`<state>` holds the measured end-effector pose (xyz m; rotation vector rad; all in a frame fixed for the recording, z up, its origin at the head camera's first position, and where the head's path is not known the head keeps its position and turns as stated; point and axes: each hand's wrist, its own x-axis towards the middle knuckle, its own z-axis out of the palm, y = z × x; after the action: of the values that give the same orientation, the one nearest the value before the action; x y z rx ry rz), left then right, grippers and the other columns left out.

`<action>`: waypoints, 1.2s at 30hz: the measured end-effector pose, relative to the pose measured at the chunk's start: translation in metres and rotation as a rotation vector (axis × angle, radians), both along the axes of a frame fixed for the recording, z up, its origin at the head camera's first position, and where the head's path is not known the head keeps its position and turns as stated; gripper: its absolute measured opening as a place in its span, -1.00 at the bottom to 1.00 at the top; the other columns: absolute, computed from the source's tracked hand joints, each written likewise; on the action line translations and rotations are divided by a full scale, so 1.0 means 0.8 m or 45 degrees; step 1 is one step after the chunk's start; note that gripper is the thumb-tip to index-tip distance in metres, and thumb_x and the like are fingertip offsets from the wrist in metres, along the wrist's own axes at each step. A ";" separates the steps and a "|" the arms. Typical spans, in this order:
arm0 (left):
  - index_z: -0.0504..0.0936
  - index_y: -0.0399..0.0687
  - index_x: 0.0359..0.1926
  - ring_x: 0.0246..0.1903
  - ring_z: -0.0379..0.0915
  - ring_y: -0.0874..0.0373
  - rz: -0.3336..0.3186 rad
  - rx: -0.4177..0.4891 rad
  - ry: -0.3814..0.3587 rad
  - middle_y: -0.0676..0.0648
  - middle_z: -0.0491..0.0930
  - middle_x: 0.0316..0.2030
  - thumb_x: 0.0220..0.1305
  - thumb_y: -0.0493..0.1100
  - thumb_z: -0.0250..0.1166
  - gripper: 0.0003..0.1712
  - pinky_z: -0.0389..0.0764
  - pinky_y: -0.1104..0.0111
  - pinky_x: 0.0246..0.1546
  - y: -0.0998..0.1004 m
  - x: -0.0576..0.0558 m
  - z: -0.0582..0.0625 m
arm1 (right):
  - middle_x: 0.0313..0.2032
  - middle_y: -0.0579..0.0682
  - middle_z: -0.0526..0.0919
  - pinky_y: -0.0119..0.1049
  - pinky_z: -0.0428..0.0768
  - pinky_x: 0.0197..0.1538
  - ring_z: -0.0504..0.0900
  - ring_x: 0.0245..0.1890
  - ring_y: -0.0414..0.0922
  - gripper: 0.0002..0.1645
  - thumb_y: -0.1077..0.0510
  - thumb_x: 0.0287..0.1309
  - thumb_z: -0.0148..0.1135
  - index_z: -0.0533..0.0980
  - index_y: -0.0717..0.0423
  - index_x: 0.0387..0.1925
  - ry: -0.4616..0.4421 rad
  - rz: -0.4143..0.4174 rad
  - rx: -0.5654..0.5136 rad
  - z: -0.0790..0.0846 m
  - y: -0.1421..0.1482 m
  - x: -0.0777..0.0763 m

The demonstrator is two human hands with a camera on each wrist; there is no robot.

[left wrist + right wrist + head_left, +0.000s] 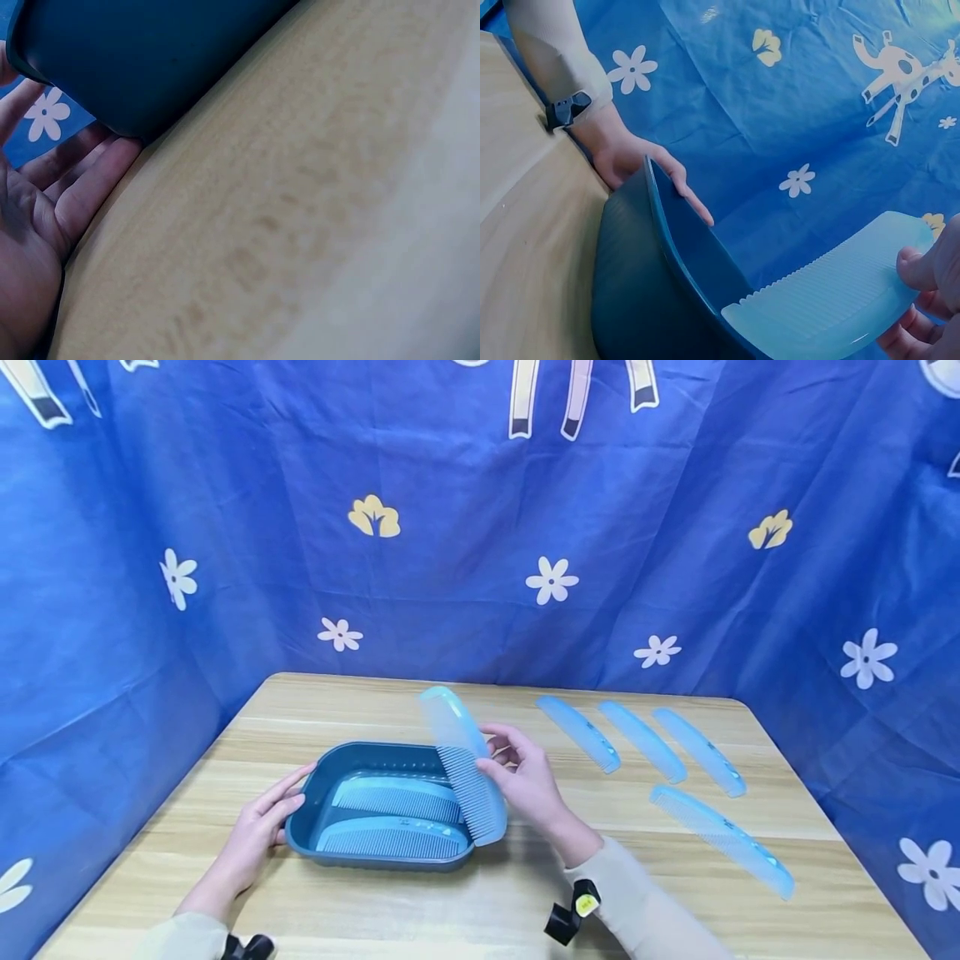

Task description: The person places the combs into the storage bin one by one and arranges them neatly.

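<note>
My right hand [525, 781] pinches a translucent light-blue comb [468, 768] between thumb and fingers. The comb stands tilted over the right end of a dark teal plastic basin [378, 862], its teeth toward the basin, as the right wrist view also shows. My left hand [258, 827] holds the basin's left end, with the thumb over the rim. In the left wrist view, fingers [101, 176] touch the basin low on its outer wall. Two more combs lie inside the basin, a rear comb [397, 795] and a front comb [393, 837].
Several matching combs lie on the wooden table [600, 827] at the right: three slanted ones at the back, including a middle comb [642, 741], and a nearer comb [723, 842]. A blue patterned curtain [465, 527] surrounds the table's back and sides.
</note>
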<state>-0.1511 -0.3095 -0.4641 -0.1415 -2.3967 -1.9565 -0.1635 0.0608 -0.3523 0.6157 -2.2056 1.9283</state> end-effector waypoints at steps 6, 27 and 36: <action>0.21 0.02 0.38 -0.21 0.52 0.27 0.003 -0.029 -0.002 -0.01 0.26 0.08 0.43 -0.07 -0.01 -0.46 0.63 0.23 -0.42 -0.001 0.001 -0.001 | -0.31 0.30 0.51 -0.37 0.51 -0.29 0.50 -0.37 0.03 -0.56 0.46 0.04 0.23 0.45 0.36 0.02 0.030 -0.029 -0.029 -0.002 -0.015 -0.002; 0.20 0.09 0.39 -0.20 0.49 0.30 0.023 -0.075 -0.017 -0.31 0.14 0.18 0.43 -0.03 -0.03 -0.46 0.62 0.24 -0.40 0.003 -0.001 0.001 | -0.30 0.12 0.50 -0.37 0.47 -0.29 0.44 -0.35 -0.10 -0.57 0.39 0.05 0.26 0.48 0.19 0.02 0.108 0.106 0.100 -0.070 -0.046 -0.027; 0.21 0.08 0.38 -0.19 0.49 0.27 0.034 -0.055 -0.026 -0.20 0.18 0.14 0.43 -0.05 -0.02 -0.47 0.62 0.25 -0.41 0.002 0.001 -0.001 | -0.31 -0.04 0.47 -0.40 0.52 -0.27 0.46 -0.35 -0.23 -0.56 0.32 0.10 0.26 0.46 0.08 0.06 0.250 0.229 0.310 -0.079 -0.054 -0.024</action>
<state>-0.1503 -0.3080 -0.4651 -0.0912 -2.4411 -1.9052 -0.1830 0.0173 -0.4153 1.0255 -2.3432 1.6008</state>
